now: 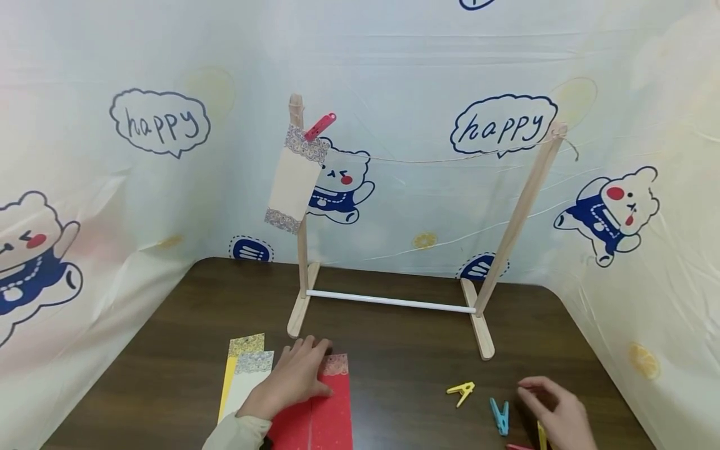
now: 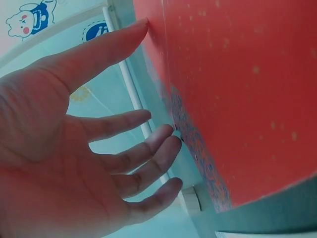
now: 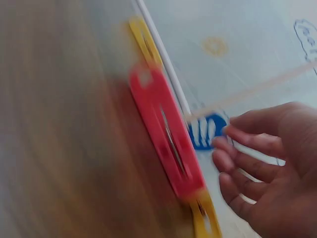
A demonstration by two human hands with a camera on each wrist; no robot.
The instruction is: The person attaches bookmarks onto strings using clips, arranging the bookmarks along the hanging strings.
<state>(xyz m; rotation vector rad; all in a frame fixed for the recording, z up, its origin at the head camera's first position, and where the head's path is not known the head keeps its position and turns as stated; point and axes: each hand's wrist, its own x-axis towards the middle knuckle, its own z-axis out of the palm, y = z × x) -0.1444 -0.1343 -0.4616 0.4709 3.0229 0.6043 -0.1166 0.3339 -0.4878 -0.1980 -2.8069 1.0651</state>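
Note:
My left hand (image 1: 295,375) is spread over two red cards (image 1: 336,406) with lace-patterned top edges, its fingers by the upper edge. In the left wrist view the thumb touches or nearly touches the red surface; nothing is gripped. To its left lie a white card (image 1: 247,379) and a yellow card (image 1: 247,344). On the right, my right hand (image 1: 557,409) hovers, fingers loosely bent and holding nothing, beside several clothespins: a yellow clothespin (image 1: 462,391), a blue clothespin (image 1: 499,417) and a red clothespin (image 3: 166,131), large in the right wrist view.
A wooden stand with a left post (image 1: 302,250), a right post (image 1: 520,215) and a white bottom rod (image 1: 388,301) carries a string (image 1: 416,162). A white card (image 1: 294,178) hangs there by a red clothespin (image 1: 320,126). Printed cloth (image 1: 394,75) encloses the dark table (image 1: 388,337).

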